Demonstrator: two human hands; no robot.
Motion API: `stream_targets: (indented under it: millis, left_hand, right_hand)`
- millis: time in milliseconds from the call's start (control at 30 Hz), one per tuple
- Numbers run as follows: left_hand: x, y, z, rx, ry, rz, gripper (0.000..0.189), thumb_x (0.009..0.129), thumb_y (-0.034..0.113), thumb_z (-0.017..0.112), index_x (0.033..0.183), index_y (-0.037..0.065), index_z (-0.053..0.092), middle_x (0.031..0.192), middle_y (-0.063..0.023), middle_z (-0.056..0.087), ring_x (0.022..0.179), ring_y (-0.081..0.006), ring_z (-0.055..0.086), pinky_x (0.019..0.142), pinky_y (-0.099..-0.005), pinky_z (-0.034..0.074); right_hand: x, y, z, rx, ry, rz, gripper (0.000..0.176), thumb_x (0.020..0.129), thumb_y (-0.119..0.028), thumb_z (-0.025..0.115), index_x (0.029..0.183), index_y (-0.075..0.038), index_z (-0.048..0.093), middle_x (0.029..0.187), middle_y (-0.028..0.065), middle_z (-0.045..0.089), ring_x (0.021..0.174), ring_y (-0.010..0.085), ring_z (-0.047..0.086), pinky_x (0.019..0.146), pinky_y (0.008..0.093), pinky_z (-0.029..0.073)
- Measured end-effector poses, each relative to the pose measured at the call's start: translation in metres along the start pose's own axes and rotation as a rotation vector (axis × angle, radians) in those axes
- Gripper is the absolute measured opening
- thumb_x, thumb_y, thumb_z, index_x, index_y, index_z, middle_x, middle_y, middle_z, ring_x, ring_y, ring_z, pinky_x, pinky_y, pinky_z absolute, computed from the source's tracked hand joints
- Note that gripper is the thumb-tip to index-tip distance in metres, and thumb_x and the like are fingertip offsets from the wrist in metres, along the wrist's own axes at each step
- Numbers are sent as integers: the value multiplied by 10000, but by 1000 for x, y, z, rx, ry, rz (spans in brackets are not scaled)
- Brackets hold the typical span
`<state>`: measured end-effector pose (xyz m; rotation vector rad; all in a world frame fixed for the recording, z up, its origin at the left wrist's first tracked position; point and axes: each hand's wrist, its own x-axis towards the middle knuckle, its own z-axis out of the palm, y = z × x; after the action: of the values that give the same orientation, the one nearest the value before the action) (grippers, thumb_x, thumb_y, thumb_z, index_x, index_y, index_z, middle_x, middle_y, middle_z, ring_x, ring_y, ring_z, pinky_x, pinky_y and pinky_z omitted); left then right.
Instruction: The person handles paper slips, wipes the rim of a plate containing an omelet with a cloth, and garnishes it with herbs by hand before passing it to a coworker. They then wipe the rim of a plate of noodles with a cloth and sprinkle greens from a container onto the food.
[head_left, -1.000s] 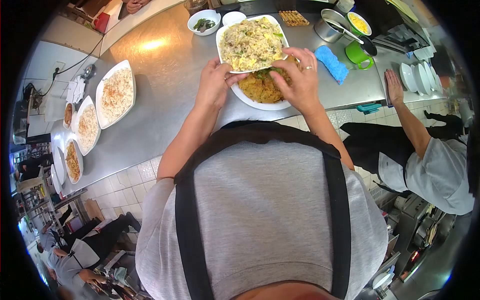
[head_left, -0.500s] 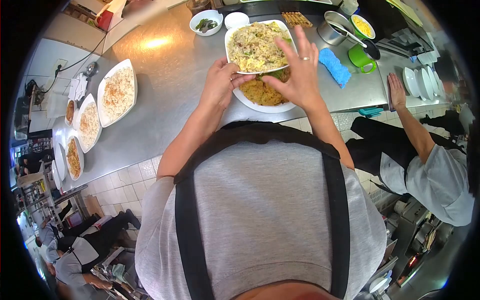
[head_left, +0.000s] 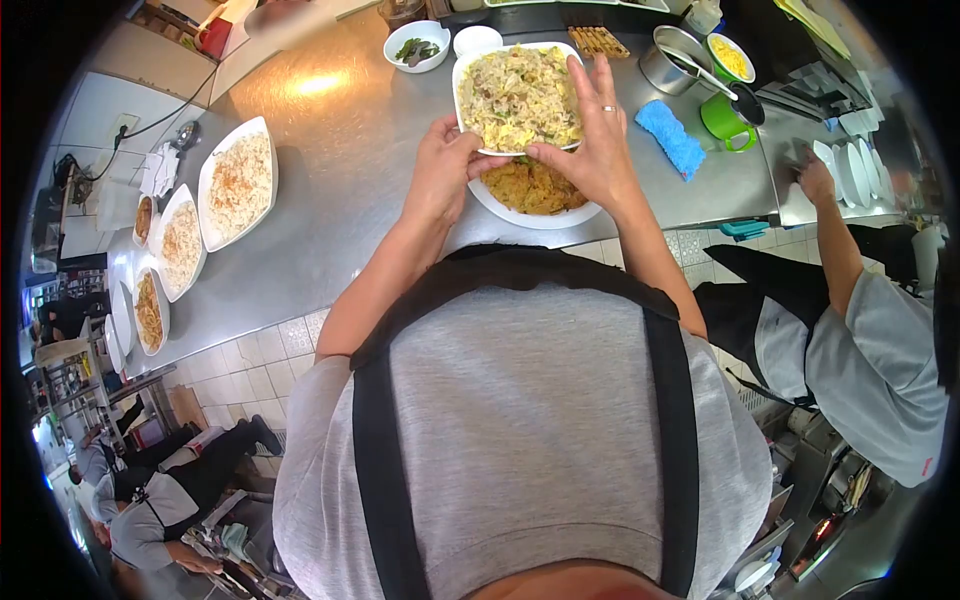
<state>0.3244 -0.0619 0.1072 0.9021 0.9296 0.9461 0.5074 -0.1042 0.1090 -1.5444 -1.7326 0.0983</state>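
A white plate heaped with pale fried rice (head_left: 515, 95) rests partly over a second white plate of darker, golden fried rice (head_left: 533, 195) on the steel counter (head_left: 340, 150). My left hand (head_left: 445, 170) grips the near left rim of the upper plate. My right hand (head_left: 595, 135), wearing a ring, lies with spread fingers along that plate's right rim, thumb under the near edge.
Several white dishes of rice (head_left: 238, 185) line the counter's left end. Small bowls (head_left: 415, 45), a blue cloth (head_left: 668, 135), a green mug (head_left: 728, 115) and a steel pan (head_left: 672, 55) sit at the back. A co-worker in grey (head_left: 870, 340) stands at right, hand by stacked plates (head_left: 845, 165).
My right hand has shifted from the lower plate's food up onto the upper plate's right rim. The co-worker's hand has lifted off the counter toward the stacked plates.
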Motion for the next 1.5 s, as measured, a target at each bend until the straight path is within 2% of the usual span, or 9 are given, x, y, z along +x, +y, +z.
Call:
stream_targets:
  millis: [367, 533, 667, 733, 833, 1000, 1067, 1300, 1500]
  left_hand:
    - [4, -19, -21, -64, -21, -46, 410, 876, 21, 435, 1258, -82, 327, 1130, -194, 527, 941, -262, 622, 740, -320, 571]
    - [-23, -8, -62, -153, 77, -18, 394, 845, -2, 436, 1230, -69, 385, 1101, -195, 564, 913, -271, 639, 776, -367, 560]
    - [-40, -25, -128, -96, 271, 83, 386, 832, -6, 457, 1213, -45, 412, 1084, -179, 581, 897, -263, 643, 750, -370, 563]
    - [-49, -34, -160, -80, 315, 106, 384, 833, -6, 461, 1210, -46, 404, 1089, -178, 574, 894, -263, 643, 745, -368, 566]
    - [-62, -46, -190, -40, 511, 104, 385, 833, -6, 470, 1206, -46, 382, 1106, -180, 550, 897, -275, 639, 735, -376, 571]
    - [-76, -57, -194, -188, 617, 142, 388, 849, 22, 486, 1215, -36, 371, 1151, -174, 507, 955, -295, 610, 760, -404, 559]
    - [-77, -68, -201, -185, 573, 130, 377, 858, 47, 496, 1213, -22, 390, 1161, -153, 508, 966, -287, 600, 809, -414, 532]
    - [-78, -66, -177, -136, 390, 26, 341, 840, 22, 482, 1174, -26, 436, 1085, -147, 568, 937, -242, 616, 794, -370, 543]
    - [-76, -57, -169, -102, 267, -49, 385, 848, 26, 444, 1225, -48, 448, 1099, -157, 593, 937, -233, 632, 778, -348, 557]
  right_hand:
    - [9, -10, -7, -50, -120, 68, 969, 638, -359, 774, 1437, -160, 262, 1499, 229, 69, 1327, 403, 262, 1050, 583, 164]
    - [1, 37, -26, 271, 112, 190, 643, 773, -291, 689, 1332, -103, 434, 1476, 192, 217, 1321, 356, 306, 1061, 395, 288]
    - [-37, 112, -32, -4, 68, 443, 228, 886, -228, 553, 1002, -39, 602, 1032, 159, 601, 940, 274, 587, 821, 383, 457]
    - [-58, 144, -31, 94, -136, 748, 252, 911, -261, 503, 942, -33, 605, 713, 102, 605, 682, 258, 599, 677, 396, 470]
    - [-73, 149, -23, 168, -128, 880, 301, 921, -287, 478, 936, -18, 613, 616, 80, 569, 610, 246, 590, 636, 389, 477]
    - [-55, 143, -10, -112, 61, 423, 327, 929, -259, 449, 961, 15, 624, 837, 199, 640, 828, 352, 620, 748, 428, 467]
    - [-32, 151, -6, -146, -108, 426, 334, 927, -267, 464, 1023, 15, 614, 1017, 230, 618, 952, 399, 583, 824, 428, 455]
    - [60, 142, 41, -91, -119, 208, 289, 881, -302, 528, 1007, -73, 651, 990, 183, 638, 916, 355, 602, 809, 413, 468]
    - [119, 140, 116, 27, -536, 299, 462, 847, -510, 507, 950, -95, 684, 870, 154, 676, 870, 338, 630, 784, 413, 485]
